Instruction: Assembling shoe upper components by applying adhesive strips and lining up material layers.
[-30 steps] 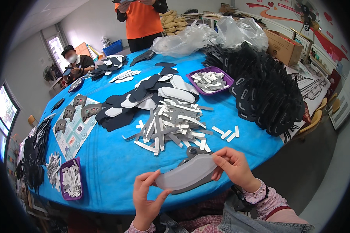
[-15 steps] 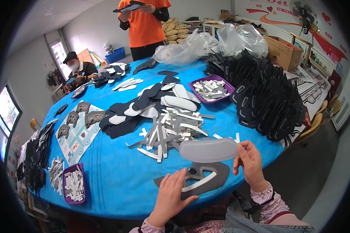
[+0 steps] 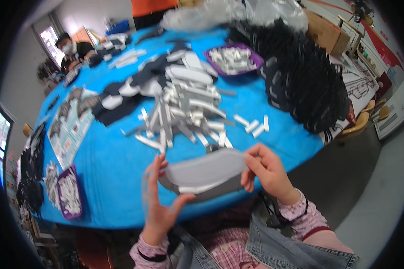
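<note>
A grey curved flat piece point(image 3: 206, 169) hangs over the near edge of the blue table point(image 3: 107, 179). A darker grey piece with a white strip point(image 3: 202, 190) lies right under it. My right hand point(image 3: 267, 172) pinches the right end of the grey piece. My left hand point(image 3: 159, 201) is at the left end, fingers spread, thumb touching the darker piece's underside. Behind them lies a heap of white strips point(image 3: 179, 119).
Black and white flat pieces point(image 3: 134, 85) cover the table's middle. A big pile of black parts point(image 3: 300, 85) fills the right side. Purple trays of white strips stand at the back point(image 3: 233, 58) and front left point(image 3: 69, 193). A masked person point(image 3: 69, 47) sits far left.
The light grey piece came down from above onto the darker piece. My left hand moved from the darker piece to the left end of the pair. The view shifted closer.
</note>
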The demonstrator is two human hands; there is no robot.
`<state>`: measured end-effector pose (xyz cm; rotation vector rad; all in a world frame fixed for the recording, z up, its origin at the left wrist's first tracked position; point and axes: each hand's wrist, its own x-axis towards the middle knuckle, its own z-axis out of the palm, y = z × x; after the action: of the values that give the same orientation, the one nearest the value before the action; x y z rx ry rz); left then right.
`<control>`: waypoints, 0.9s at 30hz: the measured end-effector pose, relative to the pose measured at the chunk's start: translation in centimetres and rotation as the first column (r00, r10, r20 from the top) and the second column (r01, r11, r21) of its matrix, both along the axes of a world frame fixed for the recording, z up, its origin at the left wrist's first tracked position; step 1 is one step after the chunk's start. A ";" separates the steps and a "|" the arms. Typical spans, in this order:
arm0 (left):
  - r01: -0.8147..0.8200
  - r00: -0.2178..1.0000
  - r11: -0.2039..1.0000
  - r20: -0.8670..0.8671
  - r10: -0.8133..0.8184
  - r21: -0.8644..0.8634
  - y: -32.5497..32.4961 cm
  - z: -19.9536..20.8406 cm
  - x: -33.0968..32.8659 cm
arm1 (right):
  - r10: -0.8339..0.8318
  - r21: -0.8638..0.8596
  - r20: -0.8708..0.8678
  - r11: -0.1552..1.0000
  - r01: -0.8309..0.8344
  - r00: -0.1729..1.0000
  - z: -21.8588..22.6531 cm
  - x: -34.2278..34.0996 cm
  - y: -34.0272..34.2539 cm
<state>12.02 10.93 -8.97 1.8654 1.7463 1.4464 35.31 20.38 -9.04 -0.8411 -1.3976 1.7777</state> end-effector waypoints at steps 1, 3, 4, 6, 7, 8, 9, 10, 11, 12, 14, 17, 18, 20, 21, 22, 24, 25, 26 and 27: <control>0.003 0.998 0.999 -0.063 -0.005 -0.032 -0.1 0.2 -0.2 | -0.006 -0.041 0.025 0.999 0.008 1.000 0.2 0.3 -0.2; -0.006 0.993 0.997 -0.118 -0.004 -0.083 -0.3 0.0 -0.7 | 0.030 -0.002 0.007 1.000 -0.030 1.000 0.1 -0.2 0.1; -0.031 0.995 0.996 -0.094 0.023 -0.080 -0.3 -0.1 -0.8 | 0.035 -0.019 0.016 0.999 -0.034 0.999 -0.1 -0.4 0.1; -0.055 0.997 0.995 -0.065 0.050 -0.085 -0.4 -0.1 -0.9 | 0.032 -0.025 0.019 0.999 -0.031 0.999 -0.3 -0.6 0.1; -0.065 0.993 0.994 -0.106 0.056 -0.085 -0.5 -0.1 -0.9 | 0.034 -0.032 0.024 0.999 -0.033 0.999 -0.4 -0.6 0.0; -0.073 0.987 0.994 -0.147 0.060 -0.083 -0.5 -0.1 -0.9 | 0.042 -0.031 0.022 0.999 -0.041 0.999 -0.5 -0.6 0.0; -0.071 0.988 0.994 -0.142 0.059 -0.086 -0.6 -0.2 -1.0 | 0.048 -0.029 0.020 0.998 -0.048 0.999 -0.5 -0.5 0.0; -0.079 0.982 0.992 -0.181 0.060 -0.100 -0.7 -0.3 -0.9 | 0.044 -0.032 0.022 0.999 -0.043 0.999 -0.7 -0.3 -0.1; -0.085 0.974 0.990 -0.219 0.059 -0.114 -0.7 -0.3 -0.9 | 0.040 -0.020 0.004 0.999 -0.039 0.999 -0.9 -0.1 -0.3; -0.077 0.975 0.990 -0.215 0.050 -0.118 -0.7 -0.3 -1.0 | 0.034 -0.009 -0.013 0.999 -0.034 0.999 -1.0 0.2 -0.3; -0.110 0.948 0.990 -0.309 0.079 -0.085 -1.0 -0.2 -1.2 | -0.044 0.293 0.126 0.956 0.006 0.991 -0.8 0.4 -0.5; -0.089 0.940 0.989 -0.338 0.045 -0.115 -1.7 -0.3 -1.7 | -0.164 0.662 0.311 0.744 -0.089 0.936 -0.6 1.1 -1.1; -0.083 0.943 0.988 -0.331 0.037 -0.127 -1.8 -0.7 -1.8 | -0.181 0.735 0.377 0.655 -0.174 0.909 -0.7 1.4 -1.3; -0.035 0.945 0.984 -0.325 -0.023 -0.173 -2.0 -1.2 -1.8 | -0.229 0.765 0.373 0.624 -0.159 0.899 -1.9 2.0 -1.3; -0.034 0.947 0.983 -0.320 -0.026 -0.181 -1.9 -1.6 -1.7 | -0.233 0.783 0.384 0.594 -0.182 0.894 -2.5 2.2 -1.1; -0.029 0.956 0.980 -0.291 -0.030 -0.196 -1.8 -2.1 -1.6 | -0.236 0.800 0.395 0.563 -0.206 0.888 -2.8 2.4 -0.9; -0.027 0.966 0.975 -0.256 -0.031 -0.218 -1.5 -2.7 -1.5 | -0.245 0.806 0.402 0.553 -0.213 0.882 -2.9 2.3 0.0; -0.031 0.968 0.977 -0.251 -0.024 -0.213 -1.2 -2.9 -1.6 | -0.255 0.817 0.398 0.536 -0.214 0.881 -3.0 2.2 0.5; -0.036 0.969 0.978 -0.246 -0.017 -0.207 -1.0 -3.1 -1.6 | -0.245 0.811 0.403 0.542 -0.220 0.882 -3.1 2.2 0.8; -0.042 0.970 0.975 -0.243 -0.012 -0.216 -0.9 -3.2 -1.5 | -0.234 0.806 0.414 0.544 -0.234 0.879 -3.1 2.1 1.2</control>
<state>10.53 9.98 -12.14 1.9792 1.9417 1.0118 37.44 21.58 -12.15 -0.7181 -2.2902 0.6364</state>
